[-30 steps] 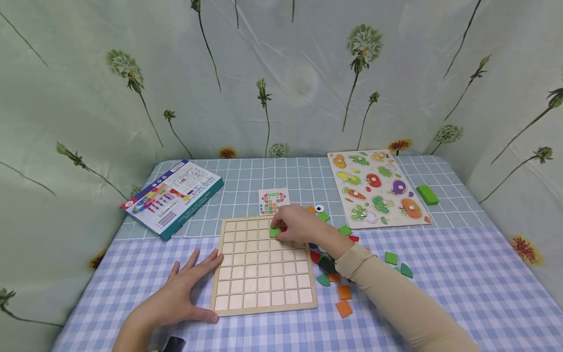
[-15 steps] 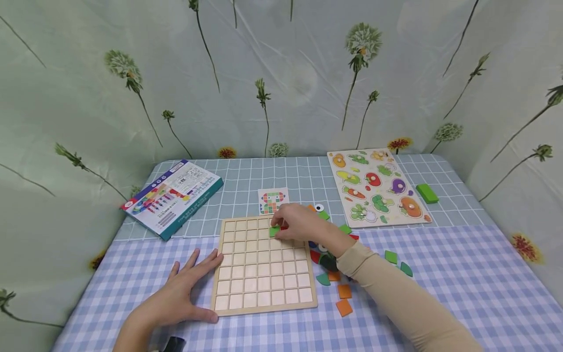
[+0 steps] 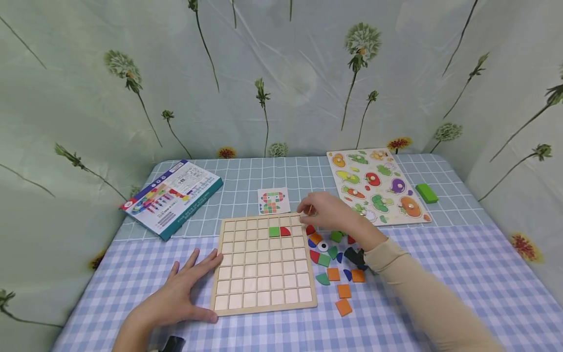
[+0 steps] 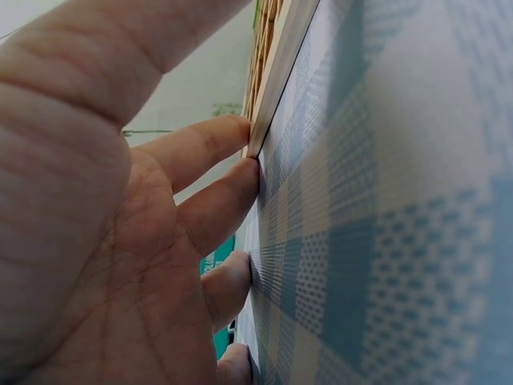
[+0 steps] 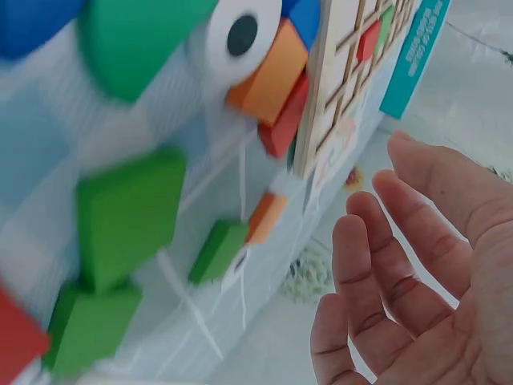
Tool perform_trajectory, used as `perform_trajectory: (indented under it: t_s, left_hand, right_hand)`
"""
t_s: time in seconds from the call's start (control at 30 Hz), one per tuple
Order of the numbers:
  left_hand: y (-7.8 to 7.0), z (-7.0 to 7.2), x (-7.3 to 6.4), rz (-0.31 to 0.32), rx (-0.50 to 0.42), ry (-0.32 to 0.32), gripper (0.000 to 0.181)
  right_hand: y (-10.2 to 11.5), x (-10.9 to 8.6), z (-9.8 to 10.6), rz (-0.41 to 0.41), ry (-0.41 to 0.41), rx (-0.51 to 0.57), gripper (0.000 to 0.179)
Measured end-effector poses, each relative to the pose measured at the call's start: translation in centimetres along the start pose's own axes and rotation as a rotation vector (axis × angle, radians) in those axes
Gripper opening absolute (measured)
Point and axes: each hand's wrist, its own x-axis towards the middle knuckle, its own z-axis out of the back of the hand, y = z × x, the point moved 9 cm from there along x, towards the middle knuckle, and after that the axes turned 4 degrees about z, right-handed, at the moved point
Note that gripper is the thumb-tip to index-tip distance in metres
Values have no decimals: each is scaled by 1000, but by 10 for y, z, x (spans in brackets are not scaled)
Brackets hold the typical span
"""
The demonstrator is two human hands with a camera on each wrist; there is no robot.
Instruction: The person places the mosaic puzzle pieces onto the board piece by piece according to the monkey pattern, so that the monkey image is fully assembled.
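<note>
A wooden grid board point(image 3: 250, 271) lies on the checked cloth. A green square tile point(image 3: 274, 231) and a red quarter-round tile point(image 3: 285, 231) sit side by side in its second row from the far edge. My left hand point(image 3: 184, 288) rests by the board's left side, fingers spread; fingertips touch the frame in the left wrist view. My right hand point(image 3: 327, 211) hovers at the board's far right corner. Its fingers point(image 5: 393, 281) are loosely bent and hold nothing in the right wrist view. Near them lie an orange tile point(image 5: 267, 217) and a green tile point(image 5: 219, 251).
Loose coloured tiles, among them an orange square point(image 3: 344, 291), lie right of the board. A pattern card point(image 3: 273, 200) is behind it. A box point(image 3: 173, 195) stands back left, a vegetable peg puzzle point(image 3: 380, 188) back right, with a green block point(image 3: 426, 193) beside it.
My right hand has let go of the green tile, which stays on the board beside the red one, and has moved right and slightly away. My left hand has not moved.
</note>
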Motion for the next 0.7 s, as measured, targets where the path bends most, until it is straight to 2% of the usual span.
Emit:
perform_trajectory:
  t_s: [0.3,0.43,0.7]
  left_hand:
    - [0,0,0,10,-6,6,122]
    - [-1,1,0,9,-3,2,122]
    - [-1,0,0,18,6,6,122]
  right_hand:
    - [-23,-28,19,-93,-13,-4,27]
    - [-36,-42,22,-149,-10,-4,28]
    - [-50,-60,19,-186,16,16,30]
